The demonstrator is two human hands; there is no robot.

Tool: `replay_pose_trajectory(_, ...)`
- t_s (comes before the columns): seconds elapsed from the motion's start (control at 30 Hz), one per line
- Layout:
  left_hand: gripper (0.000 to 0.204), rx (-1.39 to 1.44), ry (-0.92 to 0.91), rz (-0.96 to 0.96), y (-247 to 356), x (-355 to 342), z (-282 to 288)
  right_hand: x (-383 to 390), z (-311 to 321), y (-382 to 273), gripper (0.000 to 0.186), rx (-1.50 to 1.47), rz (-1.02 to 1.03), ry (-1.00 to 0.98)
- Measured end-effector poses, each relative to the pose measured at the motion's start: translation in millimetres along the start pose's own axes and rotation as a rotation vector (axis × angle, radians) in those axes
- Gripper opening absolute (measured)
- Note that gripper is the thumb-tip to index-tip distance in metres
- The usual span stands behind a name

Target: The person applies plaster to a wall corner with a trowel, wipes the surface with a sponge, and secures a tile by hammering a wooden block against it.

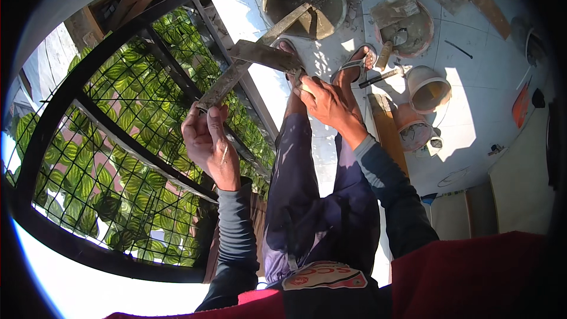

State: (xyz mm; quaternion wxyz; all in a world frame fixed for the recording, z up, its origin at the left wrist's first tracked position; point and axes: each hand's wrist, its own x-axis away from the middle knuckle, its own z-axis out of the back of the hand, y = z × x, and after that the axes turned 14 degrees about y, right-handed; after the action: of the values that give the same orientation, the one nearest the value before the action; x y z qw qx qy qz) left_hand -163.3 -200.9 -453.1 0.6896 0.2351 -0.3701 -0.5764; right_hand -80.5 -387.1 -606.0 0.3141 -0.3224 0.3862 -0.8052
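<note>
Left hand (214, 145) pinches the near end of a long, mortar-smeared strip (284, 25), whose far end shows over the grey basin (344, 2), while the right hand (326, 101) grasps a shorter flat piece (263, 55) crossing it. Scraping or aligning seems the step in hand; which, I cannot tell. Next probably calls for steadying the strip while guiding the flat piece along it.

Building site, probably, grimy basin (266, 3), stained bucket (419, 76), tiled floor (481, 85)
</note>
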Motion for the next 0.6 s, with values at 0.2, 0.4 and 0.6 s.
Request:
replay_pose_trajectory(0.2, 0.036, -0.005, -0.111, -0.028, 1, -15, 4, 4, 36, -28, 0.039, -0.318, -0.281, 0.093)
replay_pose_trajectory(0.4, 0.030, -0.009, -0.280, -0.123, 12, -3, -9, 13, 95, -91, 0.034, -0.337, -0.002, -0.030)
replay_pose_trajectory(0.6, 0.030, -0.011, -0.277, -0.078, 9, 11, -10, -4, 85, -53, 0.032, -0.143, -0.219, -0.025)
